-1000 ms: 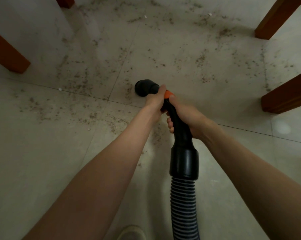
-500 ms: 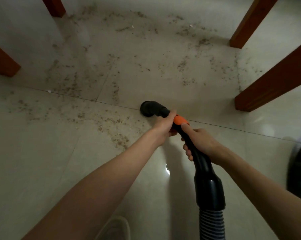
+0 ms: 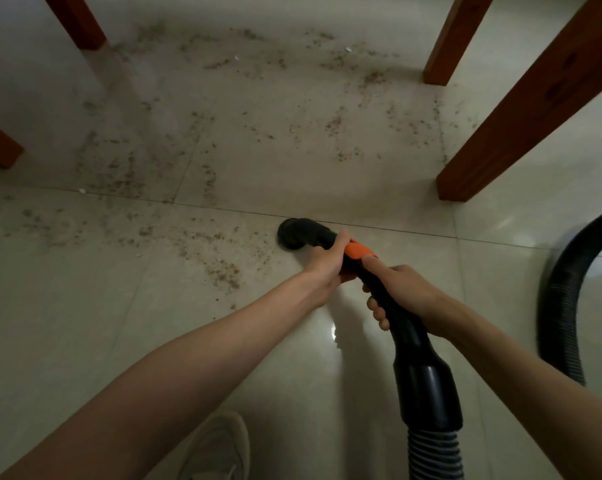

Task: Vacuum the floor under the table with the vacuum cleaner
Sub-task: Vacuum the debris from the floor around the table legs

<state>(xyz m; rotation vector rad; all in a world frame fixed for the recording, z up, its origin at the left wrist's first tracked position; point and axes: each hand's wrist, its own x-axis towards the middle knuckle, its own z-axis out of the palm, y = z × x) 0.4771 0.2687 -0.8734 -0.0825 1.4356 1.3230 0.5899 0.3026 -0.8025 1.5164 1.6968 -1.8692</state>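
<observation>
Vacuum cleaner wand, a rigid black tube on a ribbed hose, runs its long axis from 5 o'clock up to 11 o'clock, ending in a round nozzle on the tiled floor at the near edge of the crumbs. Those crumbs spread from 9 to 12 o'clock of the nozzle, between the 4 table legs. Left hand grips nearer the nozzle, fingers curled by the orange collar; right hand wraps the tube behind it, so I judge the next push goes toward 10 o'clock.

Nozzle btwn table legs
</observation>
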